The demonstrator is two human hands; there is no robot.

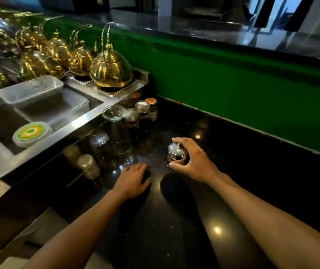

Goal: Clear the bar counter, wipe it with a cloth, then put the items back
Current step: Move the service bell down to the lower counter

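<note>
On counter, right hand gripping bell

Bell partly covered by right hand; base not seen. Left kettles blurred, cut off by frame edge. Jar labels too small to read. Surface cut off at bottom edge.

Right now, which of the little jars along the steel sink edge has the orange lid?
The jar farthest back, nearest the green wall. Its lid is orange; the two jars in front of it have pale lids.
</note>
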